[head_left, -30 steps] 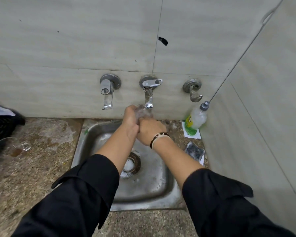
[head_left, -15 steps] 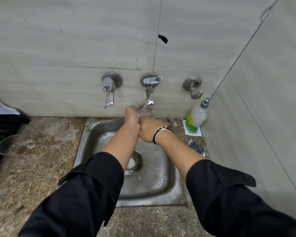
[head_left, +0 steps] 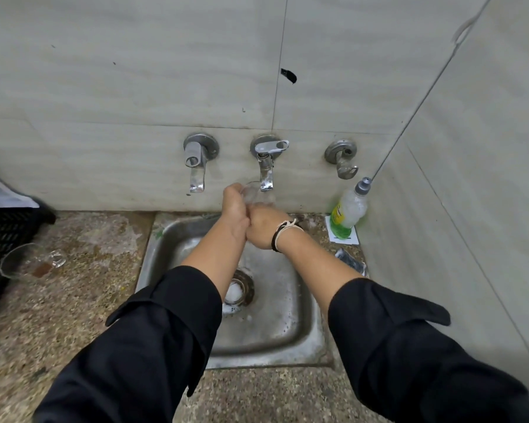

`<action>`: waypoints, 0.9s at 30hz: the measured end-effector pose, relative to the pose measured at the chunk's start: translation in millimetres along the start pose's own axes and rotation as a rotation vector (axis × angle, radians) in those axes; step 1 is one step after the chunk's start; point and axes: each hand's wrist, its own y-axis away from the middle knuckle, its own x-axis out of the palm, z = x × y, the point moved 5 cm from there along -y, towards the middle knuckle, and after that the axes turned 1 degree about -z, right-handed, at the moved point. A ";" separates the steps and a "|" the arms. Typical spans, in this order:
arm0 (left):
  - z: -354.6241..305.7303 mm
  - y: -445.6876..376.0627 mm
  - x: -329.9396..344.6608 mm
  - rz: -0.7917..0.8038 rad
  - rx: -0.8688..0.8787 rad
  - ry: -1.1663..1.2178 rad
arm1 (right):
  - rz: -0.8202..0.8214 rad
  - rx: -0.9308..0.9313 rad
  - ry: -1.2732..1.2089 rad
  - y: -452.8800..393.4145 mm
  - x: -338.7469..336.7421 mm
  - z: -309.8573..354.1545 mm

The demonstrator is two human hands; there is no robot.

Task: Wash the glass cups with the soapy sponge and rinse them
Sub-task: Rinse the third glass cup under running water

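Observation:
A clear glass cup [head_left: 252,193] is held right under the spout of the middle tap [head_left: 266,178], above the steel sink [head_left: 287,325]. My left hand [head_left: 235,209] grips the cup from the left. Pressed against the left one, my right hand [head_left: 264,228] has its fingers curled at the cup's lower right side; what they hold is hidden. A second glass cup [head_left: 28,262] with a handle lies on its side on the counter at the far left, with brown dregs inside. No sponge shows.
A dish soap bottle [head_left: 347,215] stands in the back right corner, a dark packet [head_left: 350,262] in front of it. Another tap [head_left: 196,169] is on the left, a wall fitting [head_left: 342,160] on the right. A black crate [head_left: 0,239] sits at the left edge. Foam lies in the drain [head_left: 237,293].
Both hands stay together at the cup under the middle tap. The view has shifted slightly; the hands have barely moved.

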 end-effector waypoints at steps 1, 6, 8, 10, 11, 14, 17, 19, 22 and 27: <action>-2.0 1.7 -0.2 -0.009 0.006 -0.021 | 0.002 0.001 -0.010 1.8 1.2 1.4; -4.3 0.2 -6.6 -0.033 0.006 0.070 | -0.009 -0.046 -0.030 7.3 1.8 2.9; 0.0 4.2 -3.5 -0.055 0.013 0.001 | -0.015 -0.018 -0.010 4.3 1.0 0.7; -2.2 6.8 -5.0 -0.056 0.026 0.005 | 0.004 -0.025 -0.012 8.6 4.4 2.4; -3.7 4.8 -7.5 -0.060 0.025 0.032 | 0.011 -0.037 -0.028 11.1 5.1 3.2; 2.8 3.1 -4.8 -0.040 0.026 0.054 | 0.014 -0.029 -0.046 7.7 4.7 -2.2; 6.7 5.4 -5.1 -0.086 0.017 0.004 | 0.033 -0.029 -0.028 9.7 6.2 -0.6; 5.7 1.6 -9.2 -0.073 -0.003 0.055 | 0.046 -0.042 -0.059 11.5 8.9 -1.7; 12.6 2.7 -5.7 -0.047 -0.017 0.044 | 0.042 -0.019 -0.061 5.1 8.3 -8.4; 13.1 -3.6 -17.1 -0.064 -0.047 0.096 | 0.063 -0.072 -0.014 10.7 6.5 -5.6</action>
